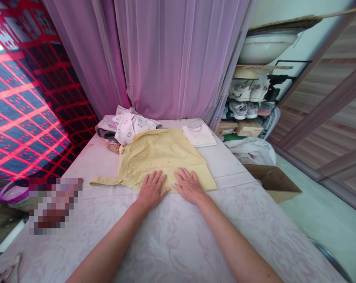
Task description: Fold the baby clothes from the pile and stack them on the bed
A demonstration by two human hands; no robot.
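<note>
Nearby the shirt [157, 157], a carton [276, 184], contents hidden

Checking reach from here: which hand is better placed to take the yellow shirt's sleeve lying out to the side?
Probably the left. The left hand rests flat on the yellow shirt, right beside the outstretched sleeve. The right hand lies flat farther along the shirt, with the left hand between it and the sleeve.
</note>
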